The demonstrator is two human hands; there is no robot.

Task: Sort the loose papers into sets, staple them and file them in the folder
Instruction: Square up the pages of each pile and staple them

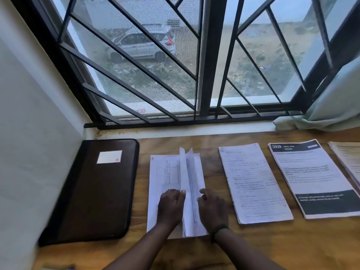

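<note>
A stack of loose printed papers (165, 172) lies in the middle of the wooden table (253, 246). Several of its sheets stand raised on edge (191, 182) between my hands. My left hand (170, 207) pinches the raised sheets from the left, and my right hand (213, 207) holds them from the right with curled fingers. A dark brown zip folder (93, 191) with a white label lies shut at the left. To the right lie a handwritten set (253, 182), a printed set with black bands (313, 176), and part of another set (348, 160) at the edge.
A barred window (194, 65) with its sill runs along the table's far edge. A white wall (29, 133) closes the left side. A pale curtain (331, 106) hangs at the right. No stapler is in view.
</note>
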